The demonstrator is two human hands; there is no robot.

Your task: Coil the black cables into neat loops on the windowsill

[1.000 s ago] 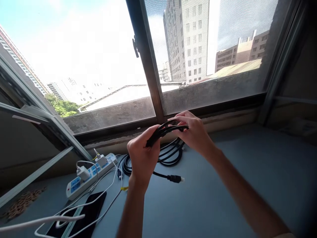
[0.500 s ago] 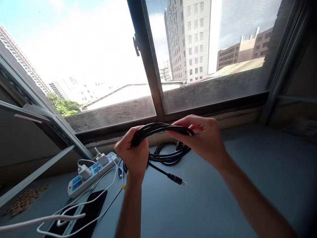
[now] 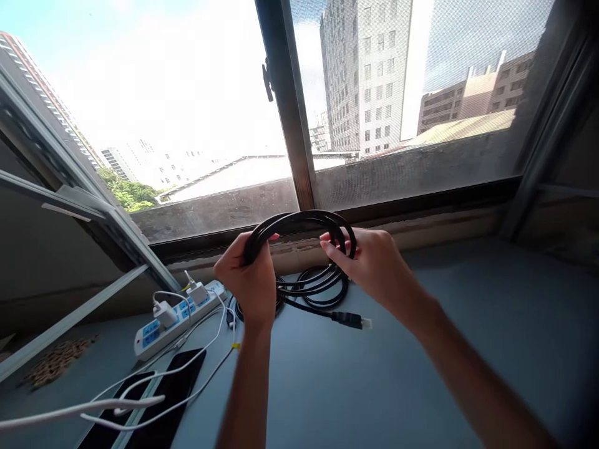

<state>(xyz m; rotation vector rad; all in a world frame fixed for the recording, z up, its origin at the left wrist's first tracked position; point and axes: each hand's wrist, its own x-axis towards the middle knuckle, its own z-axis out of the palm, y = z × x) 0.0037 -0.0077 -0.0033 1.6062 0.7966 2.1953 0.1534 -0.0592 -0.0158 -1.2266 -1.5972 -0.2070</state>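
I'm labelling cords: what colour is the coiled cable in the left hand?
Black: the coiled cable in the left hand shows best in the head view.

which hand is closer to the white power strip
Left: the left hand is up and right of the power strip; the right hand is farther right, across the black coil.

Over here the looped, plastic-coated cable (image 3: 304, 216) is plain black, the broad smooth worktop (image 3: 350, 386) blue-grey. The long white plastic power strip (image 3: 180, 321) carries bright blue socket panels (image 3: 150, 333), and the boxy chargers (image 3: 165, 314) are white.
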